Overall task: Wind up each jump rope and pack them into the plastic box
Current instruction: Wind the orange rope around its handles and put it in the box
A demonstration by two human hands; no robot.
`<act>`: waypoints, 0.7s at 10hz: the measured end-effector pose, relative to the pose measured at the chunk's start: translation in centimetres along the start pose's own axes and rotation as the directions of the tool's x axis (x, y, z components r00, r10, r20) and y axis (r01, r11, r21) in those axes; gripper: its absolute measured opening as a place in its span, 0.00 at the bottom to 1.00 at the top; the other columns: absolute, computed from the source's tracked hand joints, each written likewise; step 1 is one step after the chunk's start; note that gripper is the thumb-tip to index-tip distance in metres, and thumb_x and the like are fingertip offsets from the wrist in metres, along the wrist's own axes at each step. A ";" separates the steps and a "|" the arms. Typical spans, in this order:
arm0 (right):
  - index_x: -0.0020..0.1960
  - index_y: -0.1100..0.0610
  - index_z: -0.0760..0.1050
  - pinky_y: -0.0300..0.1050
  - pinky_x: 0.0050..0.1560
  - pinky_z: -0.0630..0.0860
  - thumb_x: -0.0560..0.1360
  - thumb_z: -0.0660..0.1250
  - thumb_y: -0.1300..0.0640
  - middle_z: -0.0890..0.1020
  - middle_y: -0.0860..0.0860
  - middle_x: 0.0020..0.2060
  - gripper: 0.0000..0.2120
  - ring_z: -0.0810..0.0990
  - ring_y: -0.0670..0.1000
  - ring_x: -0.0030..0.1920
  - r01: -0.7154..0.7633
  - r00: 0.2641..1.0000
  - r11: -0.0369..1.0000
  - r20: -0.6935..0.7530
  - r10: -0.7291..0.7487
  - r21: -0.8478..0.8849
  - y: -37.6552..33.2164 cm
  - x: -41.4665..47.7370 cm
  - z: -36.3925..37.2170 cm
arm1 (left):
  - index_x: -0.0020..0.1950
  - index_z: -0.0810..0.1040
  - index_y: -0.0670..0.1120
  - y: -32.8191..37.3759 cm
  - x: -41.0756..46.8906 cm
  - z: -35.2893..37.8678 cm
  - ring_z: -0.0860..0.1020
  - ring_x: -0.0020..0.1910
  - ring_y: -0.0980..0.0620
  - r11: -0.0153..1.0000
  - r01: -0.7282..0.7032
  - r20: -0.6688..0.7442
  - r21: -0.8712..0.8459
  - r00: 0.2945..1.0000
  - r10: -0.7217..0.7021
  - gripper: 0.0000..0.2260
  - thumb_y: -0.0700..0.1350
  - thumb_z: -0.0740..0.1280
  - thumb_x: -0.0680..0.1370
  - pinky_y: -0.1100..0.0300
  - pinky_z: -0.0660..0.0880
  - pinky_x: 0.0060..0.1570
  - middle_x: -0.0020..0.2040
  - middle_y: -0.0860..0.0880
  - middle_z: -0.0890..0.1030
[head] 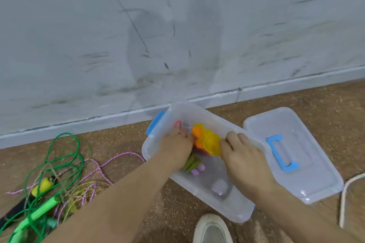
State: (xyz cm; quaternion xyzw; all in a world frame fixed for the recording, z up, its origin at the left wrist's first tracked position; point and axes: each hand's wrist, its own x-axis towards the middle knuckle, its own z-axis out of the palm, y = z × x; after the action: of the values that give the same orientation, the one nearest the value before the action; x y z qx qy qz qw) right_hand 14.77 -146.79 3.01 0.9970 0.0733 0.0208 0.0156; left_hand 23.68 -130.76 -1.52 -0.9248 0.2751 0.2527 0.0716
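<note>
1. Your left hand (175, 144) and right hand (243, 156) each curl their fingers round one end of the wound yellow rope (208, 141), which sits low inside the plastic box (236, 212).
2. Already packed: an olive rope with purple handles (194, 165) lies just beside it.
3. Left to do, by the look of it: the green rope (65, 156), pink rope (110, 162) and white rope (344, 193) lie on the floor, still loose.

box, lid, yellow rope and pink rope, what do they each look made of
Box: clear, smooth plastic; its contents show through the walls.
Lid: the same clear plastic, glossy, with an opaque blue plastic handle.
Yellow rope: likely glossy translucent plastic or vinyl; it glows brightly.
Pink rope: probably braided fibre cord; it looks matte, with a twisted pink and white pattern.
</note>
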 end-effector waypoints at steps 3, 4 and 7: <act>0.37 0.62 0.73 0.37 0.22 0.52 0.52 0.74 0.70 0.72 0.58 0.34 0.17 0.70 0.56 0.22 0.035 0.995 0.999 -0.097 -0.037 -0.017 1.0 2.2 1.9 | 0.58 0.77 0.43 -2.1 3.9 0.5 0.74 0.58 0.44 0.991 -0.128 -0.095 0.033 0.987 0.131 0.12 0.39 0.60 0.77 0.56 0.68 0.50 0.59 0.44 0.77; 0.40 0.61 0.66 0.37 0.22 0.52 0.51 0.74 0.71 0.72 0.58 0.34 0.23 0.68 0.55 0.20 0.013 0.999 0.998 -0.052 -0.009 0.062 -0.1 3.0 2.7 | 0.58 0.77 0.44 -2.4 2.9 0.3 0.74 0.59 0.42 0.980 -0.179 -0.092 0.088 0.978 0.187 0.11 0.40 0.60 0.77 0.54 0.70 0.51 0.57 0.45 0.77; 0.63 0.58 0.65 0.48 0.38 0.67 0.76 0.61 0.65 0.63 0.56 0.59 0.16 0.79 0.59 0.45 -0.301 0.921 0.932 0.317 0.229 0.201 -2.8 5.2 5.5 | 0.49 0.79 0.46 -3.1 2.3 0.6 0.79 0.48 0.42 0.986 -0.165 -0.113 0.039 0.979 0.168 0.06 0.40 0.65 0.73 0.50 0.76 0.49 0.47 0.45 0.81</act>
State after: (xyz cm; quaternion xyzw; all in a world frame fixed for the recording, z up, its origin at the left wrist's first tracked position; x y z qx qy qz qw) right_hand 19.72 -143.43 -2.41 0.9841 -0.0643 -0.1317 -0.1003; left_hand 26.75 -129.10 -3.25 -0.9105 0.3589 0.1997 0.0475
